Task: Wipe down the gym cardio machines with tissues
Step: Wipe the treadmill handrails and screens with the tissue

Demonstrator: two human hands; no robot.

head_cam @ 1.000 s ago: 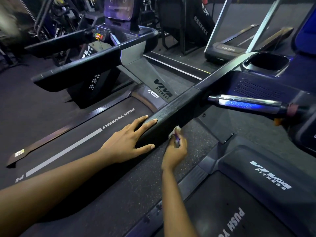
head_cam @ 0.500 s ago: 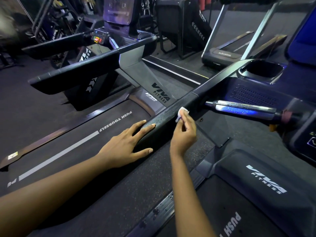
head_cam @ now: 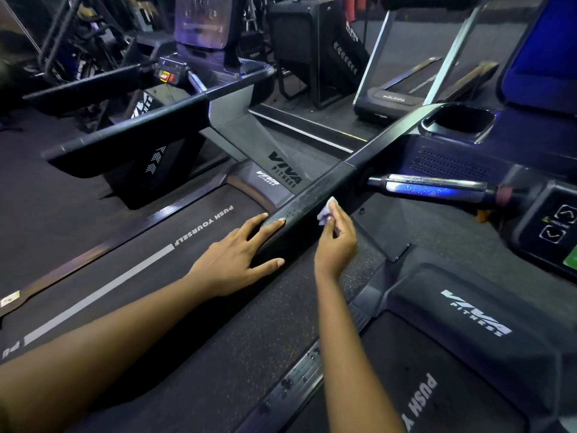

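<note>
A black treadmill handrail (head_cam: 315,195) runs diagonally from the centre up to the console on the right. My left hand (head_cam: 237,257) rests flat on the rail's near end, fingers straight and spread over its top and side. My right hand (head_cam: 335,242) pinches a small white tissue (head_cam: 326,210) and presses it against the rail's inner side, just past my left hand. Most of the tissue is hidden behind my fingers.
A chrome grip bar (head_cam: 434,187) juts out below the console, next to a cup holder (head_cam: 459,123) and a button panel (head_cam: 559,223). The treadmill belt (head_cam: 412,398) lies at lower right. A second treadmill (head_cam: 134,151) stands to the left, more machines behind.
My right hand slid the tissue up along the rail's inner side, from beside my left thumb toward the console. My left hand stayed on the rail.
</note>
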